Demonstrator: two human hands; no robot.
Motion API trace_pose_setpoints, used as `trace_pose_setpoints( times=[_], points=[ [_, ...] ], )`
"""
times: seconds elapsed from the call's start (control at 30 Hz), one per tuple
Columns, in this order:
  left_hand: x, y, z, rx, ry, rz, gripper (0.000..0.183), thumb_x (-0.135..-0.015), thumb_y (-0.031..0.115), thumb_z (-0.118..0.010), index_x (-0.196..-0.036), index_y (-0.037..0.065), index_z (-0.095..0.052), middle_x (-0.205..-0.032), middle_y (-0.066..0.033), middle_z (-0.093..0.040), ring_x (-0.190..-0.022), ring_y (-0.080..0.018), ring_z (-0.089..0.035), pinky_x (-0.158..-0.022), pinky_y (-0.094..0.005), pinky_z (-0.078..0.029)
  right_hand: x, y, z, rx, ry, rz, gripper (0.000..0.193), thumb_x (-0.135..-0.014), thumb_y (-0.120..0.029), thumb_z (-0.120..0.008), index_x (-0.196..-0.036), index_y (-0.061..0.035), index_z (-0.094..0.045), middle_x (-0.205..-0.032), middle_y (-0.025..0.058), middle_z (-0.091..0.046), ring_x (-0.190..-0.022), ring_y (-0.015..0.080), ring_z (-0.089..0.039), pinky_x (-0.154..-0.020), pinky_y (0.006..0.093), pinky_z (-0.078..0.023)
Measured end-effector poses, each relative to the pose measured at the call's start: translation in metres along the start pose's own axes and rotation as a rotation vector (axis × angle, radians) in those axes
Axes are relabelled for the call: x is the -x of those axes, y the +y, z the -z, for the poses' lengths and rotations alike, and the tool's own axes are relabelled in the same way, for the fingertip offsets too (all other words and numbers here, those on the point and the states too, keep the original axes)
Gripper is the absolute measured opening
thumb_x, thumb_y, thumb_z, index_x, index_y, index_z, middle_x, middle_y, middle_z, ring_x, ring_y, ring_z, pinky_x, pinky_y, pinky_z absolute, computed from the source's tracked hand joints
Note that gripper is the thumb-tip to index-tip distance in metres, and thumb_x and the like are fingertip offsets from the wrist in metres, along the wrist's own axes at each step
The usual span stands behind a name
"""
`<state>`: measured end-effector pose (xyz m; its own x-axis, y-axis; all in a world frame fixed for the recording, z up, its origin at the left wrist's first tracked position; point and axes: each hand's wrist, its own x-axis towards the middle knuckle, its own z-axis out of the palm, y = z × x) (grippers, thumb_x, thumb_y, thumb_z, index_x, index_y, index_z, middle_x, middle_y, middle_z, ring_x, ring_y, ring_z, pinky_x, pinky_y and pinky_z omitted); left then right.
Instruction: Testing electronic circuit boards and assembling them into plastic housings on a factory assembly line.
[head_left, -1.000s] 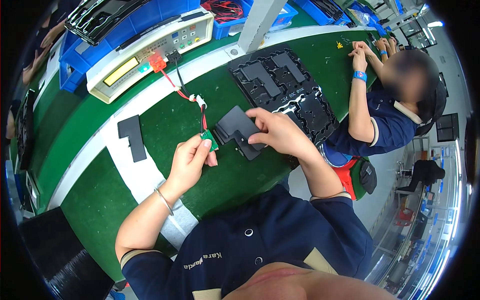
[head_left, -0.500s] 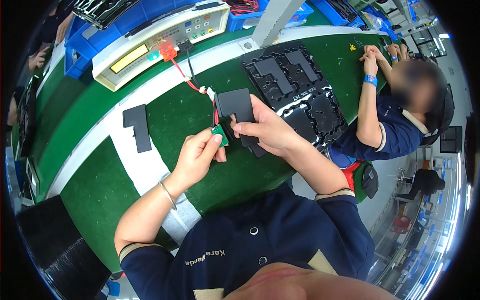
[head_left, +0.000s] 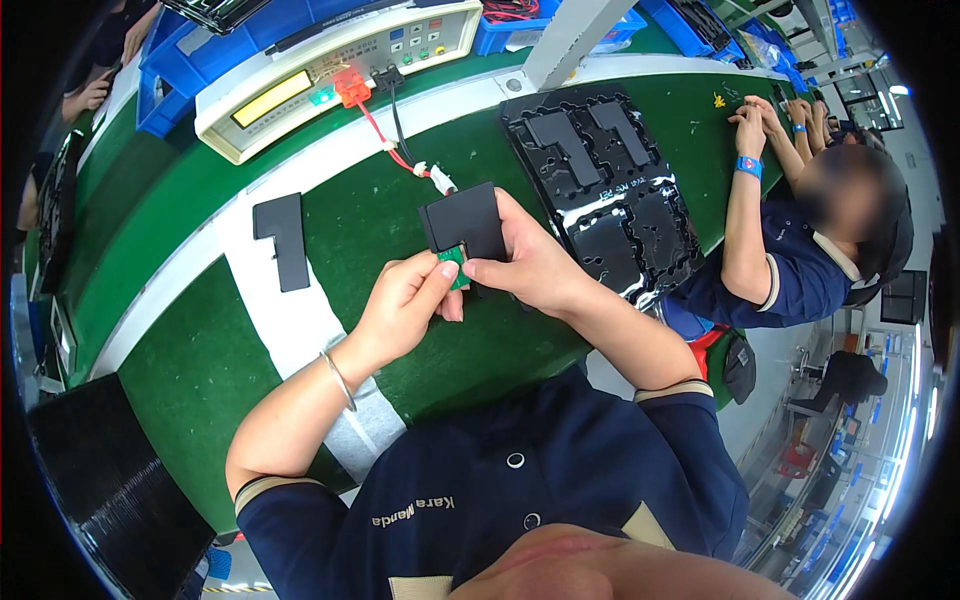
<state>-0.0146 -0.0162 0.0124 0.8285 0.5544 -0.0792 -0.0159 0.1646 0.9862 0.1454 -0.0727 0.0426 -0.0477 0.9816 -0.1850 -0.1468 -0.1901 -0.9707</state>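
My left hand (head_left: 402,300) pinches a small green circuit board (head_left: 455,268) between thumb and fingers. My right hand (head_left: 535,258) grips a flat, black L-shaped block (head_left: 472,222). The board sits against the inner notch of this block, and my right thumb is at the board's edge. Behind the block, red (head_left: 372,130) and black leads (head_left: 403,128) run to a beige bench tester (head_left: 225,130) with a yellow display. Their near ends are hidden by the block. To the left, another black L-shaped block (head_left: 290,245) lies on a white strip (head_left: 300,335).
A black moulded tray (head_left: 535,135) with two L-shaped blocks lies right of my hands on the green bench (head_left: 180,350). A grey post (head_left: 575,45) rises behind it. Blue bins (head_left: 160,105) line the back. A co-worker (head_left: 765,250) sits at the right.
My hands have come closer together. The circuit board has moved up and right against the block's notch, and the block is turned slightly. The whole view has shifted a little.
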Motion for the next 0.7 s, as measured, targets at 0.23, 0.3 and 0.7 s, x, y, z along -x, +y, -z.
trace_pose_setpoints(
  times=[0.23,0.3,0.7],
  points=[
    [-0.0004,-0.0016,-0.0003,0.011,-0.010,-0.009,0.027,-0.090,0.020,-0.040,-0.075,0.000,-0.052,-0.057,-0.0045,-0.055,-0.051,-0.0087,-0.051,-0.050,-0.0223,-0.042,-0.0006,0.0017,0.0000,0.011,0.008,0.015,0.047,-0.072,0.009,-0.049,-0.114,-0.0049,-0.034,-0.096,0.0025,-0.047,-0.088,0.0080,-0.046,-0.075,0.0237,-0.040],
    [-0.0003,-0.0013,-0.0004,0.008,-0.008,0.004,0.028,-0.090,0.020,-0.040,-0.074,0.000,-0.051,-0.056,-0.0044,-0.055,-0.051,-0.0088,-0.051,-0.050,-0.0224,-0.042,-0.0004,0.0005,-0.0001,0.044,0.012,0.024,0.046,-0.072,0.009,-0.048,-0.114,-0.0048,-0.034,-0.096,0.0026,-0.047,-0.088,0.0080,-0.046,-0.075,0.0238,-0.040],
    [0.0001,0.0002,0.0009,-0.041,-0.058,-0.007,0.028,-0.090,0.020,-0.038,-0.074,0.000,-0.050,-0.053,-0.0039,-0.053,-0.048,-0.0092,-0.049,-0.047,-0.0226,-0.040,-0.0017,0.0012,0.0051,0.031,-0.038,-0.049,0.045,-0.070,0.006,-0.051,-0.111,-0.0046,-0.036,-0.095,0.0021,-0.047,-0.087,0.0075,-0.046,-0.074,0.0227,-0.039]
  ],
)
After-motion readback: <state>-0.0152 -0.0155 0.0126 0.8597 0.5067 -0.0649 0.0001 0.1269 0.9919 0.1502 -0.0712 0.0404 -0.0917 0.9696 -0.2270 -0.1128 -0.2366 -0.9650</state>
